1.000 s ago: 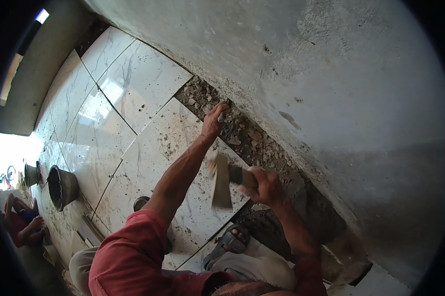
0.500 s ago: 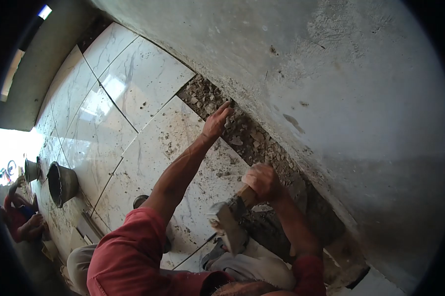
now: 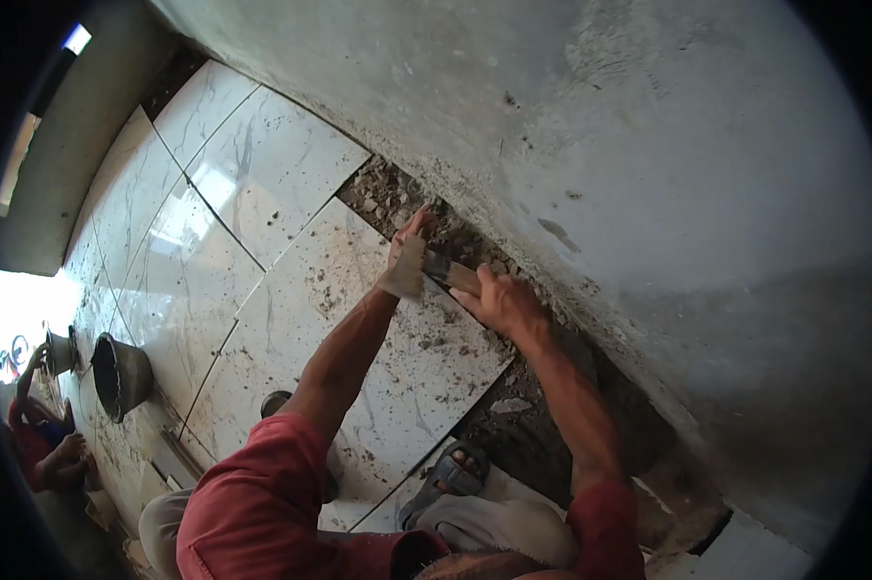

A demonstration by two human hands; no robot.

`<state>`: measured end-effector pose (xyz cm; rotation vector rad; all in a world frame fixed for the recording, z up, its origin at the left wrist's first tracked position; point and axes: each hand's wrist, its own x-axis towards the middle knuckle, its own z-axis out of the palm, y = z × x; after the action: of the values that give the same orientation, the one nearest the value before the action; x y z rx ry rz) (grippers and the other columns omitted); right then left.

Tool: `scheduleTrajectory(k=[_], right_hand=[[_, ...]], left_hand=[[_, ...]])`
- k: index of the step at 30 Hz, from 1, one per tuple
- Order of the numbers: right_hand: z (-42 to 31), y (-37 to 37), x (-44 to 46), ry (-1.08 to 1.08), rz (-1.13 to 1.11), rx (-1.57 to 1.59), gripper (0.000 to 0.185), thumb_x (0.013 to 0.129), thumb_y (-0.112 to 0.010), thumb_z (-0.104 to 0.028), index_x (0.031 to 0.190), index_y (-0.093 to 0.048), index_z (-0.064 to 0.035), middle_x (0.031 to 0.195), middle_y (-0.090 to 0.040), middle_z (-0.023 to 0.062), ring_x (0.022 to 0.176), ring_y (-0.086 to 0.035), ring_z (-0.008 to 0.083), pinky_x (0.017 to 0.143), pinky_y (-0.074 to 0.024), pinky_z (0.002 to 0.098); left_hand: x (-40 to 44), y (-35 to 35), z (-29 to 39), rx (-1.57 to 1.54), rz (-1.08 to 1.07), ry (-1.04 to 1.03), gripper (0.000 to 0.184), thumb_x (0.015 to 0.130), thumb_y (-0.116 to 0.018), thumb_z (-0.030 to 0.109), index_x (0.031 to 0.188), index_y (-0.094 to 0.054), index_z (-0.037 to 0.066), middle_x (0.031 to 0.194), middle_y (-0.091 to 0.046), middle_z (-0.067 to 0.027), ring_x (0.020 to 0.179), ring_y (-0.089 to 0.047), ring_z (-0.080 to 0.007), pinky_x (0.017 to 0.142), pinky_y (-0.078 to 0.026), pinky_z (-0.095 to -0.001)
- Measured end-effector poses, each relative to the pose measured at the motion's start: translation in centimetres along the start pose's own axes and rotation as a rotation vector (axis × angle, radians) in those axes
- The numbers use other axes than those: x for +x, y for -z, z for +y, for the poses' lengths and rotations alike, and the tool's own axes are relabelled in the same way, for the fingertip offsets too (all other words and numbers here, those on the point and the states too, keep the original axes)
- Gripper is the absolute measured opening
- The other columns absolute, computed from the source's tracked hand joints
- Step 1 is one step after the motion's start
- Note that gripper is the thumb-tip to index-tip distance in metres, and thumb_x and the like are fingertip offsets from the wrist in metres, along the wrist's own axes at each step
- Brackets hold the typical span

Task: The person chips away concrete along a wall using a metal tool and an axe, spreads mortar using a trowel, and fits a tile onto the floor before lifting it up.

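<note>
My right hand (image 3: 506,302) is closed round the wooden handle of a hatchet-like hammer (image 3: 406,269). Its blurred head hangs in front of my left wrist. Beyond it, my left hand (image 3: 413,230) is closed low over the strip of broken rubble (image 3: 383,192) at the foot of the wall. What its fingers grip is hidden. Beside the rubble lies a marbled white tile (image 3: 358,261) scattered with crumbs.
The rough grey wall (image 3: 668,222) rises on the right. A black bucket (image 3: 123,377) stands at the left, with a smaller bucket (image 3: 60,351) behind it. Another person (image 3: 44,435) crouches at the left edge. A sandalled foot (image 3: 456,471) is near the bottom.
The hammer has swung from low near my foot up to my left hand, and my right hand has turned with it. The other person's arm now reaches to the smaller bucket.
</note>
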<state>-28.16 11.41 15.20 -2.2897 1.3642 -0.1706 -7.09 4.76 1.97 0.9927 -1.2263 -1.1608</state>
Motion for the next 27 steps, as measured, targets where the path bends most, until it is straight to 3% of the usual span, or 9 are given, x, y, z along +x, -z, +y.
scheduleTrajectory(k=[4, 7, 8, 10, 18, 19, 21, 24, 27], right_hand=[[-4.7, 1.8, -2.0, 0.186, 0.073, 0.065, 0.040, 0.085, -0.057, -0.043, 0.083, -0.052, -0.0033, 0.065, -0.057, 0.0135, 0.052, -0.060, 0.0321, 0.053, -0.0523, 0.0408], [-5.8, 1.5, -2.0, 0.859, 0.445, 0.219, 0.039, 0.086, -0.055, -0.043, 0.079, -0.054, -0.0044, 0.065, -0.060, 0.0175, 0.057, -0.064, 0.0339, 0.052, -0.0536, 0.0398], [-3.8, 0.6, -0.7, 0.862, 0.448, 0.217, 0.039, 0.086, -0.055, -0.043, 0.079, -0.054, -0.0044, 0.065, -0.060, 0.0175, 0.057, -0.064, 0.0339, 0.052, -0.0536, 0.0398], [0.7, -0.9, 1.1, -0.068, -0.055, -0.031, 0.039, 0.085, -0.056, -0.043, 0.086, -0.055, -0.0038, 0.064, -0.057, 0.0133, 0.056, -0.061, 0.0316, 0.059, -0.0533, 0.0418], [-5.6, -0.1, -1.7, 0.847, 0.387, 0.049, 0.037, 0.082, -0.058, -0.044, 0.085, -0.056, -0.0068, 0.067, -0.060, 0.0122, 0.059, -0.064, 0.0278, 0.053, -0.0515, 0.0438], [-3.6, -0.7, -0.9, 0.849, 0.389, 0.045, 0.037, 0.082, -0.058, -0.044, 0.085, -0.056, -0.0068, 0.067, -0.060, 0.0122, 0.059, -0.064, 0.0278, 0.053, -0.0515, 0.0438], [-0.6, -0.3, 1.5, -0.071, -0.039, -0.001, 0.041, 0.083, -0.057, -0.047, 0.086, -0.055, -0.0066, 0.063, -0.059, 0.0107, 0.058, -0.063, 0.0303, 0.052, -0.0501, 0.0444], [-3.2, 0.0, -0.5, 0.048, 0.052, 0.129, 0.043, 0.084, -0.057, -0.049, 0.086, -0.054, -0.0067, 0.059, -0.056, 0.0093, 0.054, -0.061, 0.0311, 0.051, -0.0507, 0.0429], [-7.5, 1.1, -2.1, 0.681, 0.323, 0.078, 0.044, 0.084, -0.056, -0.048, 0.079, -0.054, -0.0041, 0.066, -0.059, 0.0140, 0.054, -0.061, 0.0311, 0.052, -0.0514, 0.0406]], left_hand=[[0.7, -0.1, 0.0, 0.341, 0.012, -0.189, 0.059, 0.070, -0.062, 0.000, 0.127, -0.046, 0.000, 0.123, -0.054, -0.0139, 0.107, -0.055, -0.0248, 0.092, -0.043, -0.0323], [-0.6, 0.2, -0.9, 0.525, 0.016, -0.277, 0.059, 0.072, -0.064, 0.003, 0.128, -0.045, 0.001, 0.125, -0.053, -0.0134, 0.110, -0.054, -0.0254, 0.094, -0.042, -0.0325], [-0.6, 0.3, -0.9, 0.526, 0.016, -0.281, 0.059, 0.072, -0.064, 0.003, 0.128, -0.045, 0.001, 0.125, -0.053, -0.0134, 0.110, -0.054, -0.0254, 0.094, -0.042, -0.0325], [-0.6, -0.4, -0.2, -0.275, 0.141, 0.271, 0.054, 0.071, -0.065, 0.003, 0.123, -0.050, 0.003, 0.129, -0.051, -0.0133, 0.113, -0.053, -0.0266, 0.094, -0.042, -0.0328], [-0.6, 0.4, -0.6, 0.444, 0.065, -0.272, 0.029, 0.093, -0.042, 0.023, 0.106, -0.054, 0.000, 0.112, -0.059, -0.0200, 0.107, -0.057, -0.0283, 0.086, -0.045, -0.0340], [-0.7, 0.3, -0.2, 0.424, 0.062, -0.256, 0.028, 0.093, -0.042, 0.021, 0.106, -0.054, 0.000, 0.112, -0.058, -0.0194, 0.108, -0.057, -0.0282, 0.087, -0.044, -0.0336], [-0.8, -0.2, 0.1, 0.396, 0.070, -0.259, 0.026, 0.093, -0.043, 0.019, 0.106, -0.054, 0.000, 0.112, -0.058, -0.0189, 0.109, -0.056, -0.0281, 0.087, -0.044, -0.0331], [-1.0, -0.4, -0.9, -0.134, 0.112, 0.194, 0.047, 0.092, -0.046, 0.025, 0.132, -0.039, 0.002, 0.118, -0.056, -0.0166, 0.102, -0.059, -0.0297, 0.091, -0.043, -0.0333], [-0.7, 0.6, -1.5, 0.441, 0.009, -0.225, 0.047, 0.097, -0.036, 0.033, 0.129, -0.043, 0.000, 0.117, -0.056, -0.0156, 0.101, -0.059, -0.0280, 0.090, -0.043, -0.0325]])
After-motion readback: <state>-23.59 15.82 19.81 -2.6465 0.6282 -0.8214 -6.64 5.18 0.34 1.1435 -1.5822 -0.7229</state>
